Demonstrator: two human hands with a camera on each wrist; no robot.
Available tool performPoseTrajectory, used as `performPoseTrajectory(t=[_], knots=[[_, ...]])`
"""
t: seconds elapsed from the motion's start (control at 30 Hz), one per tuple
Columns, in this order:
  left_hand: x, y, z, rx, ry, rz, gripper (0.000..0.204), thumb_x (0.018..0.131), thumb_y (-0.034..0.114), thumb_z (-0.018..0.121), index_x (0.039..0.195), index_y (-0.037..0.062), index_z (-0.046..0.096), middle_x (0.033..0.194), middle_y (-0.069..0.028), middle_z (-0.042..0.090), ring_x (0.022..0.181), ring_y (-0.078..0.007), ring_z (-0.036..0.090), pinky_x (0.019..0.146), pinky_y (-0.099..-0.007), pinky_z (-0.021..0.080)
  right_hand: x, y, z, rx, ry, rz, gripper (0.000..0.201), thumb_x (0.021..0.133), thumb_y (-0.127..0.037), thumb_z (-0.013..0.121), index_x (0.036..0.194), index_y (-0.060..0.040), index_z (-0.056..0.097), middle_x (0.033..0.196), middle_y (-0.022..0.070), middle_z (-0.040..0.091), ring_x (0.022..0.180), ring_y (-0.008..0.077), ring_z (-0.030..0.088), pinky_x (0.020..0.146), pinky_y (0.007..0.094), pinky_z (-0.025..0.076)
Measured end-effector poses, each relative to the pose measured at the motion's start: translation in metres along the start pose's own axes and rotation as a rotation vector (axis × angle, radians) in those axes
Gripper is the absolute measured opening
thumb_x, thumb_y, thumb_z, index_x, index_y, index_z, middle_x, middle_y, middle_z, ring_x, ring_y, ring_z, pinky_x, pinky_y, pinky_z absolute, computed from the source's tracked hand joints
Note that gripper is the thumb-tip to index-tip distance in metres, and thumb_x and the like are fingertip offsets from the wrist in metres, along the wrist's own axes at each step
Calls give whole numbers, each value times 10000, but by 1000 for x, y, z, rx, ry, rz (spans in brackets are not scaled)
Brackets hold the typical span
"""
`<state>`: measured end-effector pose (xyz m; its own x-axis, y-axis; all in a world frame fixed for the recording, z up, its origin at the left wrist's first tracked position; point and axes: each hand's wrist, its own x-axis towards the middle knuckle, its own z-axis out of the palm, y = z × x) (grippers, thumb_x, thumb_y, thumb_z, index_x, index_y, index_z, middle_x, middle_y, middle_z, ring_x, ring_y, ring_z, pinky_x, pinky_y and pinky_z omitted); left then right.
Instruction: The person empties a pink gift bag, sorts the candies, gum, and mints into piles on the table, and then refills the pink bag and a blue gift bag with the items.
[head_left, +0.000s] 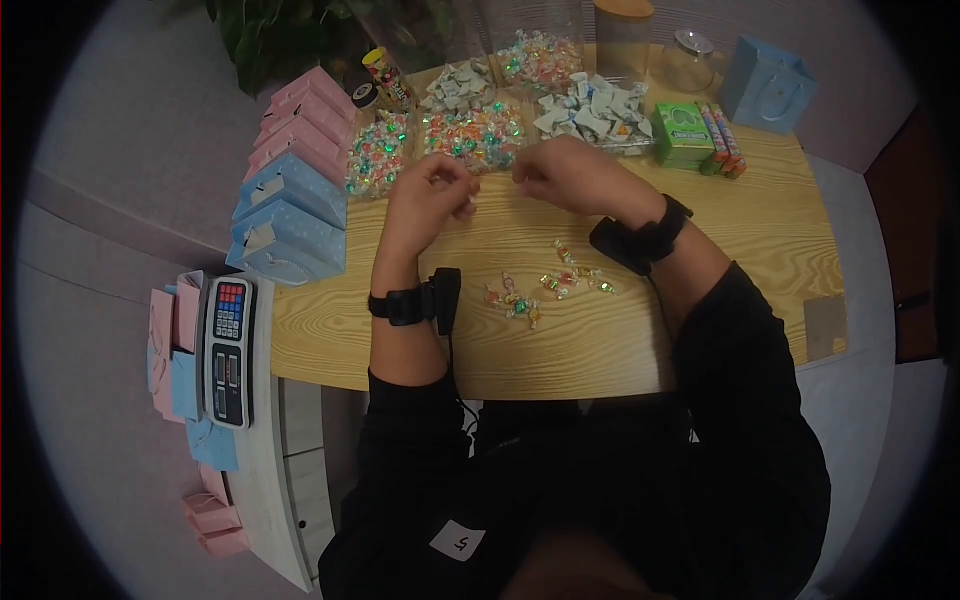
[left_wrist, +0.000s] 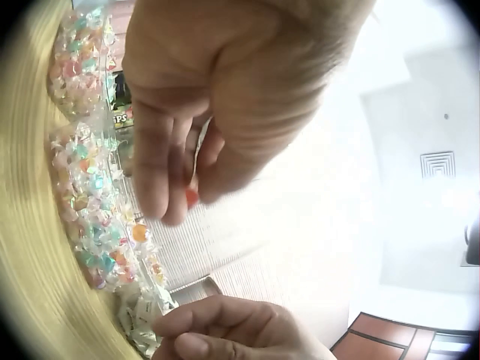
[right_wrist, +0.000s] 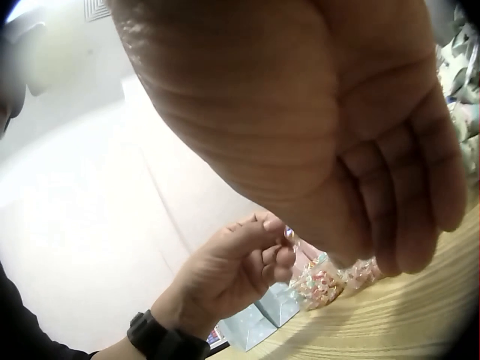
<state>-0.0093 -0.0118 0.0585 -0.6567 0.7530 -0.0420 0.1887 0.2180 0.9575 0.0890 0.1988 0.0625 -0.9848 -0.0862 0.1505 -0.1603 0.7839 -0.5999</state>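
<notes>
My left hand (head_left: 428, 203) is raised over the table, with fingers and thumb pinching a small wrapped candy; a red bit of the candy (left_wrist: 192, 196) shows between the fingertips in the left wrist view. Opposite it, a short gap away, my right hand (head_left: 582, 178) hovers with its fingers loosely bent and no object seen in it. Below the hands, several loose wrapped candies (head_left: 518, 305) lie on the wooden tabletop. Just beyond the fingers stands a clear bin of colourful wrapped candies (head_left: 470, 130).
More clear bins hold candies (head_left: 377, 150) and white-wrapped sweets (head_left: 597, 108). Blue gift bags (head_left: 290, 240) and pink ones (head_left: 300, 140) line the left edge. At the right are a green box (head_left: 684, 135), candy tubes (head_left: 730, 150) and a blue bag (head_left: 765, 85). A scale (head_left: 229, 350) stands left.
</notes>
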Motion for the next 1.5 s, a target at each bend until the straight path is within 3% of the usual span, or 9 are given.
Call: performPoseTrajectory(t=[0.07,0.27,0.5,0.6,0.8,1.0,1.3,1.43,1.5], knots=[[9,-3,2,-248,384,184,67,889,17,628,943,-18,608,833,-52,665,675,-128,664,594,-245,546,-4,0,0,-79,-42,-22,152,803,-157,697,903,-44,677,804,131,668,795,321,649,698,415,506],[15,-12,4,-46,576,267,124,876,59,680,959,-12,620,782,-24,633,679,-107,642,570,-239,531,-17,-7,-7,-242,-336,-23,205,724,-187,760,823,-22,689,814,158,671,789,337,654,678,428,511],[-9,5,14,553,-86,-109,176,819,105,746,913,6,635,691,-12,582,611,-83,562,511,-254,446,-13,0,17,-256,-563,-57,260,744,-245,729,874,-32,656,821,148,654,800,324,636,681,410,489],[0,-12,26,596,57,114,226,768,126,751,921,-7,650,747,-126,630,713,-263,627,658,-359,487,-11,-4,3,-139,-266,-62,276,772,-223,720,948,-24,644,819,129,668,787,318,647,687,402,496],[12,-26,26,566,-112,116,198,776,69,756,916,-7,638,671,-35,550,619,-119,511,578,-291,429,5,-3,-7,271,299,29,324,844,-235,712,1045,2,622,856,152,679,819,351,653,694,430,505],[8,-16,19,535,-83,67,159,809,64,735,927,0,650,690,-9,565,603,-86,503,553,-269,434,-40,-28,-14,-277,-443,-98,340,716,-261,794,893,-8,650,815,152,654,832,346,648,703,436,506],[15,-9,14,-83,603,164,179,886,60,647,1040,-32,653,705,-15,610,569,-56,547,506,-222,442,-47,-18,23,-255,-445,-206,265,747,-179,689,898,11,584,762,168,622,797,369,619,674,448,475],[2,-3,5,226,449,195,146,900,86,661,1019,4,641,719,11,585,578,-51,535,481,-210,415,-36,-16,6,-115,-242,-210,260,759,-123,685,968,3,594,773,149,640,760,331,630,659,430,481],[-10,4,6,469,47,66,117,864,91,696,940,10,659,693,10,589,586,-53,541,488,-216,418,-20,-15,1,-35,-198,-102,283,787,-129,681,1016,21,608,854,177,666,820,348,650,681,426,509]])
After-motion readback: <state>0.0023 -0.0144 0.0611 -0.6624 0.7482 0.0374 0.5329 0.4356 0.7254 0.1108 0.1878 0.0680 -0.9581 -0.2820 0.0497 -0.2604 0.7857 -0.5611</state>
